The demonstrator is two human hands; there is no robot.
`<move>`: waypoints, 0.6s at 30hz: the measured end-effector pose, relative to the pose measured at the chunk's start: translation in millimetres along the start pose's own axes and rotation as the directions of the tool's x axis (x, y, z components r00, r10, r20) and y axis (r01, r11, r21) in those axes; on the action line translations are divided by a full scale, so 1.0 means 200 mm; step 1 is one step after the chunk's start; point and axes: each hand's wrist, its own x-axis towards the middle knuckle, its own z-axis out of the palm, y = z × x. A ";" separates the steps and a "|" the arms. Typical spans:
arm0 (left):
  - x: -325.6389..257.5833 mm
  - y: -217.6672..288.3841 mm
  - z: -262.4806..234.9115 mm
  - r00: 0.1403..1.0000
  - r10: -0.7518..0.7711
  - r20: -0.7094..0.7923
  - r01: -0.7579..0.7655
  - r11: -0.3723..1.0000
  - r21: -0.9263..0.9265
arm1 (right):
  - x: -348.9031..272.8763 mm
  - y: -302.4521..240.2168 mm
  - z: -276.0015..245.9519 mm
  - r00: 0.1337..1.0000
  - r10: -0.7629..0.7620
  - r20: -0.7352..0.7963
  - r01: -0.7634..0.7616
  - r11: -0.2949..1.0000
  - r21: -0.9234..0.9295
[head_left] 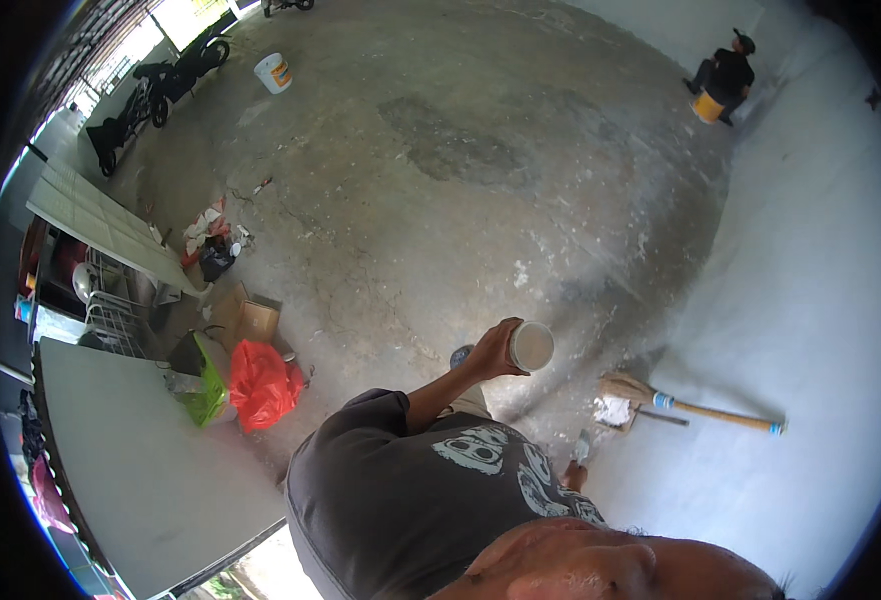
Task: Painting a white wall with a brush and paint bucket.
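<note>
My left hand (502, 347) is wrapped round the side of a round white tub (533, 346), held out over the concrete floor. Its top looks filled with something pale and beige; whether that is a paste or a lid I cannot tell. Lower and to the right, partly hidden by my body, my right hand (574, 475) is closed on a small tool with a flat pale blade, seemingly a putty knife (583, 446). The blade points away from me, near the foot of the white wall (761, 330). Tub and blade are apart.
A broom (721, 410) and a dustpan with white debris (615, 410) are by the right wall. At left are a red plastic bag (264, 385), a green bag (201, 380) and a cardboard box (258, 320). Farther off are a white bucket (274, 73), motorcycles (161, 90) and a seated person (731, 72).
</note>
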 end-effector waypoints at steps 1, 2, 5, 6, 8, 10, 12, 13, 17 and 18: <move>0.06 -0.06 -0.10 1.000 -0.008 -0.017 0.008 1.000 -0.002 | 0.01 -0.11 0.00 0.999 0.010 0.042 -0.010 1.000 0.018; 0.13 -0.12 -0.21 1.000 -0.011 -0.022 0.011 1.000 -0.008 | 0.04 -0.23 0.01 0.996 0.018 0.085 -0.021 0.999 0.035; 0.35 -0.26 -0.48 0.998 -0.020 -0.068 0.019 1.000 -0.009 | 0.26 -0.68 0.02 0.994 -0.101 0.044 0.105 0.991 -0.084; 0.45 -0.26 -0.55 0.997 -0.008 -0.076 0.008 1.000 -0.004 | 0.43 -0.75 0.07 0.997 -0.061 0.038 0.060 0.998 0.024; 0.54 -0.33 -0.68 0.994 -0.018 -0.112 0.019 1.000 0.012 | 0.55 -1.05 0.01 0.968 -0.220 -0.119 0.231 0.968 0.097; 0.65 -0.36 -0.78 0.991 -0.004 -0.136 0.004 1.000 -0.001 | 0.79 -1.26 0.02 0.974 -0.200 -0.107 0.217 0.960 0.175; 0.67 -0.41 -0.91 0.981 -0.057 -0.187 0.061 0.998 0.018 | 0.70 -1.71 -0.14 0.889 -0.391 -0.239 0.429 0.893 0.134; 0.70 -0.42 -0.97 0.974 -0.083 -0.209 0.092 0.995 0.033 | 0.68 -1.88 -0.19 0.872 -0.421 -0.250 0.462 0.877 0.133; 0.83 -0.49 -1.14 0.954 -0.108 -0.281 0.134 0.988 0.074 | 0.69 -2.37 -0.26 0.854 -0.458 -0.246 0.513 0.821 0.250; 0.86 -0.51 -1.16 0.945 -0.117 -0.305 0.146 0.986 0.075 | 0.71 -2.45 -0.28 0.853 -0.469 -0.231 0.517 0.819 0.248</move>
